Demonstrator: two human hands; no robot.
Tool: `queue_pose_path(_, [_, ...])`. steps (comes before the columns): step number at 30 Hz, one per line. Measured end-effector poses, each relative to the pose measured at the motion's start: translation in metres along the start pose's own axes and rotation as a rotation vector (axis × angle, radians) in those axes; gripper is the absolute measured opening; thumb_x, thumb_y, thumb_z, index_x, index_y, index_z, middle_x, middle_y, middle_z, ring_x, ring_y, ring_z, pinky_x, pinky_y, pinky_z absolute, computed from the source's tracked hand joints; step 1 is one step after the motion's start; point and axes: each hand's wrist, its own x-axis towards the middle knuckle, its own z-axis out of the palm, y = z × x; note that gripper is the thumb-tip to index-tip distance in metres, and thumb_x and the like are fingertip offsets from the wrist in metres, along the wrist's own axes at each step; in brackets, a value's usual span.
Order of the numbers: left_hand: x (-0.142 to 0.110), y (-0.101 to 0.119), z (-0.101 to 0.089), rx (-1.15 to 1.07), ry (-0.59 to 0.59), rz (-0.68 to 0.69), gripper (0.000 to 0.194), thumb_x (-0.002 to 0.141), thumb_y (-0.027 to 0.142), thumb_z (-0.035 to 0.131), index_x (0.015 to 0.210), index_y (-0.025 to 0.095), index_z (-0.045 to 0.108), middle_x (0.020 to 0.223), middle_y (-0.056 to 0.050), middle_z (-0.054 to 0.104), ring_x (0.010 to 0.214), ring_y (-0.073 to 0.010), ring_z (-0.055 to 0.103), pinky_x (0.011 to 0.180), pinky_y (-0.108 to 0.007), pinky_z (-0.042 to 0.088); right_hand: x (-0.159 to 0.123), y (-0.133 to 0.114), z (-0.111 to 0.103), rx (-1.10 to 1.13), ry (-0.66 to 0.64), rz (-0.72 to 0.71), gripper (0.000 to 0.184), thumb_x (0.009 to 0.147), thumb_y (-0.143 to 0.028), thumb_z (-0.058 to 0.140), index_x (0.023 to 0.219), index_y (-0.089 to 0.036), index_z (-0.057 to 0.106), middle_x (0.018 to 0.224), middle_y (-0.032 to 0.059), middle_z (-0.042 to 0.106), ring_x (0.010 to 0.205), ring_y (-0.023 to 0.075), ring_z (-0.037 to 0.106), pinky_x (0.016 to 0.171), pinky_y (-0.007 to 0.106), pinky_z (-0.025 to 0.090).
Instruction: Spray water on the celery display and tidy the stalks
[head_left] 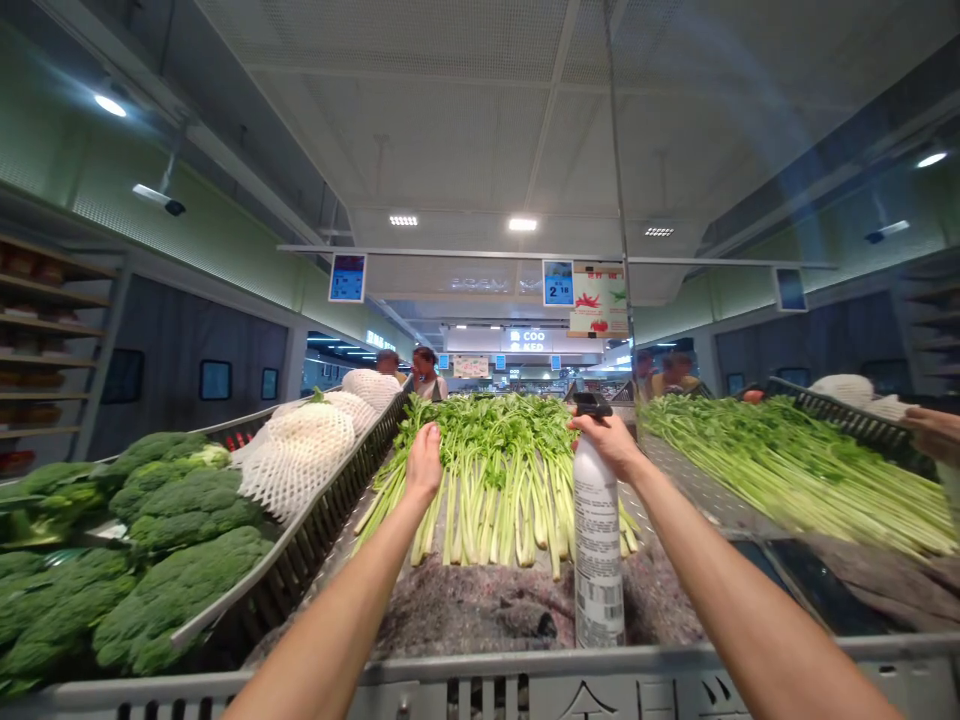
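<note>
Celery point(499, 490) lies fanned out on the display, its leafy tops at the far side and its pale stalks toward me. My left hand point(424, 462) is at the left part of the celery, fingers stretched up and side by side; whether it touches the leaves I cannot tell. In my right hand point(609, 440) is a tall white spray bottle point(598, 545) with a black trigger head. My fingers are around its top, partly hidden behind it. The bottle is upright in front of the right side of the celery, with printed text on its side.
Heads of broccoli point(180, 510) and produce in white foam nets point(304, 440) fill the left side, behind a dark slatted divider point(322, 510). A grey cloth point(465, 610) lies before the celery. At right, a mirror panel point(720, 480) reflects the display. Two people point(426, 372) stand beyond.
</note>
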Motion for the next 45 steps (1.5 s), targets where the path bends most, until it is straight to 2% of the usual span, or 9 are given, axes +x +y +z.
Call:
queue_pose_path(9, [-0.011, 0.013, 0.002, -0.008, -0.068, 0.013, 0.047, 0.082, 0.043, 0.027, 0.114, 0.015, 0.046, 0.121, -0.011, 0.048, 0.112, -0.0212, 0.043, 0.093, -0.036, 0.031, -0.008, -0.015, 0.001, -0.028, 0.017, 0.032, 0.029, 0.055, -0.018, 0.066, 0.081, -0.015, 0.053, 0.065, 0.0034, 0.060, 0.049, 0.0182, 0.059, 0.040, 0.028, 0.047])
queue_pose_path(15, [-0.010, 0.017, 0.001, 0.006, -0.070, 0.041, 0.046, 0.082, 0.042, 0.028, 0.114, 0.013, 0.046, 0.120, -0.012, 0.048, 0.112, -0.0216, 0.042, 0.093, -0.037, 0.031, -0.002, -0.071, -0.003, 0.054, 0.042, -0.079, 0.017, 0.060, -0.015, 0.059, 0.076, -0.017, 0.053, 0.072, 0.0025, 0.061, 0.046, 0.0141, 0.058, 0.039, 0.025, 0.047])
queue_pose_path(18, [-0.009, 0.019, 0.001, 0.010, -0.056, 0.043, 0.045, 0.082, 0.040, 0.028, 0.112, 0.013, 0.047, 0.119, -0.012, 0.049, 0.112, -0.0213, 0.043, 0.093, -0.036, 0.031, 0.000, -0.089, 0.005, 0.127, -0.047, 0.020, 0.011, 0.064, -0.014, 0.056, 0.074, -0.016, 0.053, 0.069, 0.0032, 0.061, 0.045, 0.0152, 0.058, 0.038, 0.026, 0.046])
queue_pose_path(21, [-0.011, 0.021, 0.001, 0.009, -0.051, 0.038, 0.044, 0.082, 0.039, 0.028, 0.112, 0.012, 0.047, 0.119, -0.012, 0.050, 0.110, -0.0207, 0.044, 0.093, -0.035, 0.031, -0.005, -0.079, 0.012, 0.181, -0.128, 0.195, 0.007, 0.066, -0.014, 0.054, 0.072, -0.015, 0.051, 0.064, 0.0044, 0.061, 0.045, 0.0153, 0.058, 0.037, 0.025, 0.045])
queue_pose_path(23, [-0.014, 0.021, -0.002, 0.004, -0.060, 0.039, 0.045, 0.083, 0.039, 0.027, 0.113, 0.012, 0.047, 0.119, -0.012, 0.049, 0.110, -0.0206, 0.044, 0.093, -0.035, 0.031, -0.014, -0.064, 0.012, 0.195, -0.125, 0.229, 0.006, 0.067, -0.014, 0.053, 0.072, -0.015, 0.050, 0.063, 0.0042, 0.061, 0.044, 0.0143, 0.057, 0.036, 0.023, 0.044])
queue_pose_path(26, [-0.017, 0.019, -0.008, -0.002, -0.059, 0.052, 0.046, 0.082, 0.041, 0.027, 0.113, 0.012, 0.047, 0.119, -0.012, 0.049, 0.109, -0.0205, 0.045, 0.093, -0.035, 0.032, -0.029, -0.050, 0.003, 0.262, -0.087, 0.145, 0.011, 0.065, -0.017, 0.055, 0.076, -0.016, 0.052, 0.068, 0.0024, 0.061, 0.045, 0.0132, 0.057, 0.037, 0.023, 0.045])
queue_pose_path(30, [-0.015, 0.015, -0.014, 0.019, -0.049, 0.047, 0.045, 0.082, 0.041, 0.028, 0.112, 0.014, 0.047, 0.118, -0.011, 0.050, 0.107, -0.0214, 0.046, 0.091, -0.036, 0.033, -0.041, -0.050, -0.001, 0.304, -0.066, 0.029, 0.018, 0.061, -0.018, 0.059, 0.079, -0.016, 0.055, 0.074, 0.0021, 0.062, 0.045, 0.0134, 0.058, 0.038, 0.024, 0.046])
queue_pose_path(39, [-0.025, 0.018, -0.003, 0.005, -0.089, 0.012, 0.049, 0.081, 0.045, 0.026, 0.114, 0.015, 0.045, 0.121, -0.011, 0.048, 0.110, -0.0217, 0.044, 0.091, -0.037, 0.032, -0.026, -0.030, 0.043, 0.217, -0.104, 0.182, 0.012, 0.060, -0.014, 0.059, 0.070, -0.013, 0.054, 0.060, 0.0025, 0.060, 0.042, 0.0154, 0.057, 0.034, 0.025, 0.045])
queue_pose_path(45, [-0.021, 0.015, -0.014, 0.055, -0.081, 0.038, 0.047, 0.081, 0.043, 0.027, 0.113, 0.014, 0.046, 0.120, -0.011, 0.048, 0.109, -0.0215, 0.044, 0.092, -0.037, 0.032, -0.028, -0.031, 0.011, 0.269, -0.007, 0.169, 0.011, 0.064, -0.014, 0.056, 0.074, -0.016, 0.053, 0.063, 0.0009, 0.062, 0.042, 0.0138, 0.058, 0.033, 0.022, 0.044])
